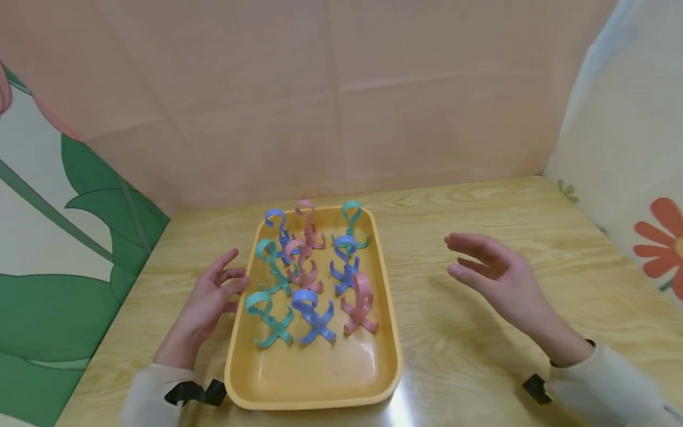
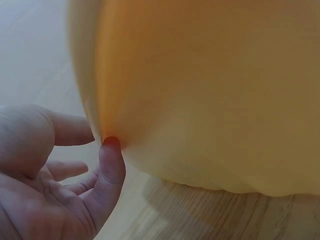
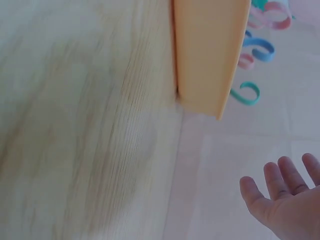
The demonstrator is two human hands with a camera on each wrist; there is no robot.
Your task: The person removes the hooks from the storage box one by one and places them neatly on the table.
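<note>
A yellow-orange tray (image 1: 315,398) sits on the table with several plastic pieces standing in it. Each has a curled hook on top and splayed, upturned feet; among them are a green piece (image 1: 276,331), a blue piece (image 1: 317,326) and a pink piece (image 1: 361,308). At the tray's left side is my left hand (image 1: 205,302), fingers loosely bent. The left wrist view shows a fingertip (image 2: 111,159) touching the tray's outer wall (image 2: 215,110). My right hand (image 1: 509,284) hovers right of the tray, apart from it, fingers loosely extended and holding nothing.
A wooden table (image 1: 427,356) lies under the tray. Behind it hangs a pink cloth (image 1: 341,107). Green leaf-patterned cloth (image 1: 42,308) borders the left side, and a pale flowered cloth (image 1: 613,148) the right.
</note>
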